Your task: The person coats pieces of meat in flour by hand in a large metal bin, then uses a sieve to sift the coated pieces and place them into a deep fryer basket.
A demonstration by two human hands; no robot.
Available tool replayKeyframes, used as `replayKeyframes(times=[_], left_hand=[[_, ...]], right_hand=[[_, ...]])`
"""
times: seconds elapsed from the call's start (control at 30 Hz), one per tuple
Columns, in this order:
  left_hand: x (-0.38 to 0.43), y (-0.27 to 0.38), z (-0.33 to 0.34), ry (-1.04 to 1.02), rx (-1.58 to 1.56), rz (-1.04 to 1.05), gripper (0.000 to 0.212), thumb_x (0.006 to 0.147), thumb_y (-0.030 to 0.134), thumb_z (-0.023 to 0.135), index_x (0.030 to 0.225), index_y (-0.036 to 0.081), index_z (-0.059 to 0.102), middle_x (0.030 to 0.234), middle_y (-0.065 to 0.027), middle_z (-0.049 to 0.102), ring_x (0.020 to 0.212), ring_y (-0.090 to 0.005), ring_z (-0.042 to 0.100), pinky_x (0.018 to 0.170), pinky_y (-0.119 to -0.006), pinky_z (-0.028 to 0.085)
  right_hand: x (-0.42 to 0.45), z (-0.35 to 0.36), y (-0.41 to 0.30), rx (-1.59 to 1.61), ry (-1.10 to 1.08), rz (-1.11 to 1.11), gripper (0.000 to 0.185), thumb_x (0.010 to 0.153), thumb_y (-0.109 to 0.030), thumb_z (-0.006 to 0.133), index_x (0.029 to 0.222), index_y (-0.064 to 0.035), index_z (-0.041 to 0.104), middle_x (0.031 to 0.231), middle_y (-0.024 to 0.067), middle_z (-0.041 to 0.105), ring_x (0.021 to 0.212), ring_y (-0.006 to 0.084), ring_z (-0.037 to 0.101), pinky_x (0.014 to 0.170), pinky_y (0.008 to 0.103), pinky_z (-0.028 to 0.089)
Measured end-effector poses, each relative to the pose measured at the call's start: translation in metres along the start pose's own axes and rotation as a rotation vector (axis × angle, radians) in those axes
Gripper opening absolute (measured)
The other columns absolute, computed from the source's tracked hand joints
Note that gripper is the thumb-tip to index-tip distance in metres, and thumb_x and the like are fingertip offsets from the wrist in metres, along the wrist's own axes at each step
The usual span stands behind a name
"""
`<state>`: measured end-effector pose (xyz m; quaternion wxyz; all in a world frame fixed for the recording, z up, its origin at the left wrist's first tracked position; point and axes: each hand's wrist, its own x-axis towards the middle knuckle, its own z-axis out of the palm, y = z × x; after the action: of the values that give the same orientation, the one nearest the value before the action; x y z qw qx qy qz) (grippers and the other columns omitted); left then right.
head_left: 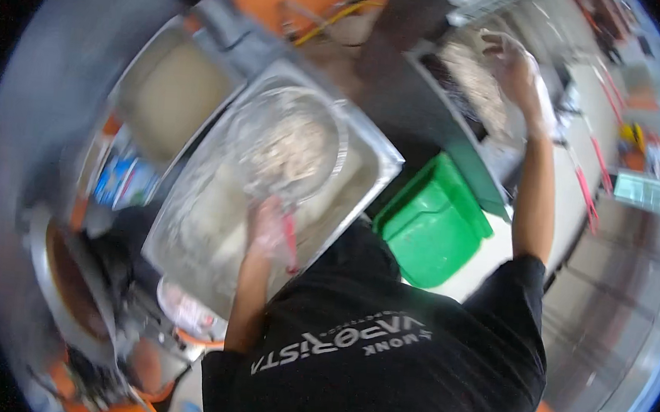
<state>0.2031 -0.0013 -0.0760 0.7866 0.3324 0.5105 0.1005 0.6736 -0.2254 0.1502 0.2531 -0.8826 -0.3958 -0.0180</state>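
Observation:
My left hand, in a clear thin glove, grips the handle of a large round strainer. Pale, flour-coated food pieces lie in the strainer; blur hides what they are. Beneath it is a deep rectangular steel pan with white flour or batter in it. A red handle shows beside my left hand. My right hand, also gloved, is raised over a steel tray, fingers apart and nothing visible in them. Pale coated pieces lie below that hand.
A steel container of pale liquid adjoins the pan. A green plastic bin stands between the pan and the dark counter side. At left are a large round pot and a blue-and-white packet. A yellow hose runs behind.

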Motion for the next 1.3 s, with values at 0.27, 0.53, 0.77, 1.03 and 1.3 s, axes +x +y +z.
replayKeyframes(times=[0.27, 0.53, 0.77, 1.03, 1.3], left_hand=[[-0.056, 0.037, 0.06, -0.002, -0.247, 0.096, 0.02, 0.08, 0.002, 0.06, 0.099, 0.0, 0.057, 0.091, -0.0093, 0.059, 0.078, -0.0182, 0.061, 0.075, -0.035, 0.058], [-0.052, 0.028, 0.055, -0.113, -0.281, 0.091, 0.023, 0.081, 0.003, 0.061, 0.103, -0.004, 0.058, 0.096, -0.0125, 0.06, 0.081, -0.0175, 0.061, 0.074, -0.038, 0.059], [-0.058, 0.04, 0.06, -0.108, -0.2, 0.139, 0.032, 0.085, 0.008, 0.055, 0.107, -0.015, 0.05, 0.106, -0.0158, 0.057, 0.083, -0.022, 0.065, 0.077, -0.035, 0.059], [-0.05, 0.034, 0.055, -0.136, -0.296, 0.018, 0.058, 0.08, -0.001, 0.058, 0.132, 0.006, 0.032, 0.111, -0.0173, 0.056, 0.095, -0.0263, 0.062, 0.078, -0.038, 0.059], [-0.057, 0.042, 0.057, -0.123, -0.27, 0.026, 0.069, 0.079, -0.001, 0.056, 0.141, 0.009, 0.026, 0.121, -0.0185, 0.05, 0.098, -0.0283, 0.06, 0.077, -0.039, 0.059]], right_hand=[[-0.044, 0.155, -0.248, -0.009, -0.804, -0.661, 0.039, 0.081, -0.01, 0.055, 0.119, -0.0059, 0.059, 0.11, 0.0129, 0.064, 0.098, 0.0317, 0.063, 0.084, 0.0403, 0.051], [-0.06, 0.232, -0.252, -0.34, -0.572, -1.233, 0.029, 0.08, -0.018, 0.058, 0.108, -0.0112, 0.064, 0.082, 0.0105, 0.067, 0.077, 0.0262, 0.066, 0.066, 0.0408, 0.051], [-0.072, 0.264, -0.233, -0.247, -0.691, -1.204, 0.037, 0.081, -0.02, 0.061, 0.114, -0.0039, 0.059, 0.102, 0.0142, 0.065, 0.1, 0.0322, 0.061, 0.086, 0.0416, 0.048], [-0.013, 0.183, -0.253, 0.397, -0.886, -0.253, 0.036, 0.077, -0.012, 0.07, 0.109, -0.0004, 0.061, 0.093, 0.0034, 0.063, 0.084, 0.0077, 0.055, 0.076, 0.024, 0.046], [-0.003, 0.18, -0.219, 0.588, -0.822, -0.184, 0.021, 0.077, 0.001, 0.066, 0.096, -0.0031, 0.059, 0.086, -0.0032, 0.056, 0.078, 0.0039, 0.05, 0.069, 0.0198, 0.044]])
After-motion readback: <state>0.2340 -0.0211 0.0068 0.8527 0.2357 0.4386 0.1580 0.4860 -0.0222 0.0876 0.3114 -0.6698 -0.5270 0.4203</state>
